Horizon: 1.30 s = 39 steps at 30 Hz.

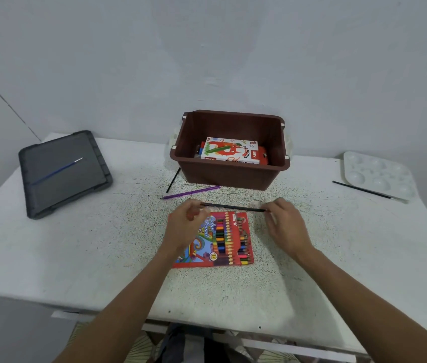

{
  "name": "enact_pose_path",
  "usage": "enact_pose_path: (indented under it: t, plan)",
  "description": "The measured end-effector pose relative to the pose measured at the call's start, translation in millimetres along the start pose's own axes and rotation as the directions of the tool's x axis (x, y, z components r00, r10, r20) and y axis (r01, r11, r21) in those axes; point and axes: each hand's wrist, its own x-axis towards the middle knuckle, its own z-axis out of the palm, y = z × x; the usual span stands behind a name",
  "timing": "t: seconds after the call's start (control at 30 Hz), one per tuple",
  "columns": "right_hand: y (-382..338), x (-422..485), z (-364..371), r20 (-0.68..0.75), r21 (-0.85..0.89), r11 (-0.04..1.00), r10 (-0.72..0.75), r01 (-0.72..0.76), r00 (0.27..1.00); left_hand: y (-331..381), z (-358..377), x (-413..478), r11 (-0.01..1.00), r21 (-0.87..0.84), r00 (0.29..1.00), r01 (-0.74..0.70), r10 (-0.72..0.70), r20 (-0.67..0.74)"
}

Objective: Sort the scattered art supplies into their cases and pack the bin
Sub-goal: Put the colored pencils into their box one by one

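A dark pencil is held level just above the far edge of the red colour pencil box, which lies flat on the table. My left hand pinches the pencil's left end and my right hand pinches its right end. Behind them stands the brown bin, holding an oil pastels box and other items underneath. A purple pencil and a black pencil lie on the table in front of the bin's left corner.
The grey bin lid lies at the far left with a blue paintbrush on it. A white paint palette sits at the far right, and a black brush lies across its near edge. The wall is close behind the bin.
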Motion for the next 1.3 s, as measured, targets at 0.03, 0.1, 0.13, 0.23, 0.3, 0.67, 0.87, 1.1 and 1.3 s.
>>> enact_pose_path:
  t: [0.03,0.1,0.13,0.23,0.3,0.67,0.87,1.1,1.3]
  plan:
    - [11.9,-0.2,-3.4,-0.011,-0.039,0.999,0.022,-0.022,1.000,-7.6,-5.0,2.2,0.998,0.064,0.999,-0.008,0.011,-0.043]
    - [33.7,-0.5,-11.6,-0.010,-0.131,0.990,0.058,-0.059,0.998,-25.8,-16.2,6.5,0.970,0.236,0.993,-0.063,0.085,-0.086]
    - [43.2,-0.9,-15.6,-0.002,-0.178,0.982,0.068,-0.067,0.998,-32.0,-21.7,6.8,0.939,0.332,0.989,-0.092,0.126,-0.082]
    - [64.1,-2.8,-24.5,0.016,-0.283,0.958,0.053,-0.047,0.998,-47.6,-33.9,5.7,0.863,0.482,0.979,-0.154,0.198,-0.041]
    - [71.7,-4.0,-27.1,0.030,-0.317,0.948,0.040,-0.029,0.999,-56.7,-38.3,4.6,0.840,0.521,0.982,-0.153,0.190,-0.017]
    - [53.1,-3.8,-4.8,0.086,-0.302,0.948,-0.074,0.097,0.994,-64.6,-38.0,0.5,0.781,0.598,0.978,-0.179,0.208,0.021]
    - [18.4,0.9,14.9,0.109,-0.275,0.955,-0.086,0.113,0.990,-63.8,-36.5,-0.1,0.766,0.613,0.973,-0.193,0.228,0.021]
    - [-13.2,0.9,38.4,0.186,-0.110,0.988,-0.089,0.110,0.978,-68.3,-38.4,3.0,0.738,0.640,0.969,-0.216,0.244,0.045]
    - [-19.5,-1.5,37.3,0.136,0.079,0.995,-0.076,0.066,0.988,-66.4,-39.1,4.3,0.738,0.638,0.969,-0.218,0.243,0.049]
